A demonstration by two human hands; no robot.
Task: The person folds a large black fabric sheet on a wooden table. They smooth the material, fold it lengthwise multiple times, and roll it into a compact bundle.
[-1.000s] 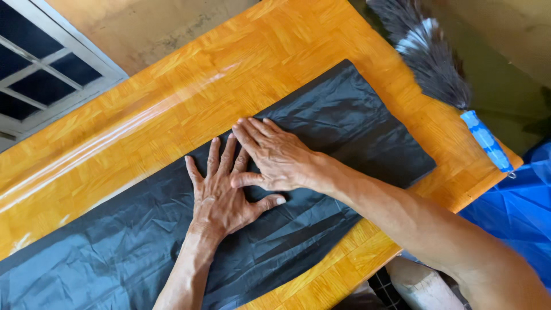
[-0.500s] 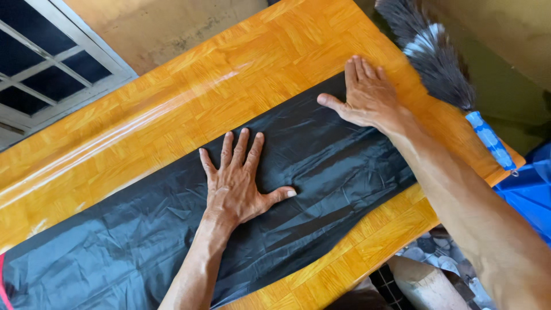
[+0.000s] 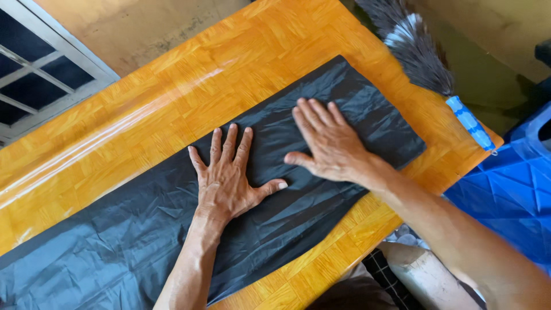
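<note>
Glossy orange table (image 3: 172,97), barred window (image 3: 34,80)

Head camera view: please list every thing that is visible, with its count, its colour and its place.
plastic sheet: one, black, lying flat along the table
table: one, glossy orange wood pattern, under the sheet
feather duster: one, grey feathers with a blue handle, at the table's far right edge
plastic container: one, blue, right of the table
window frame: one, white with dark panes, upper left
left hand: one, flat on the sheet, fingers spread
right hand: one, flat on the sheet, right of the left hand
</note>
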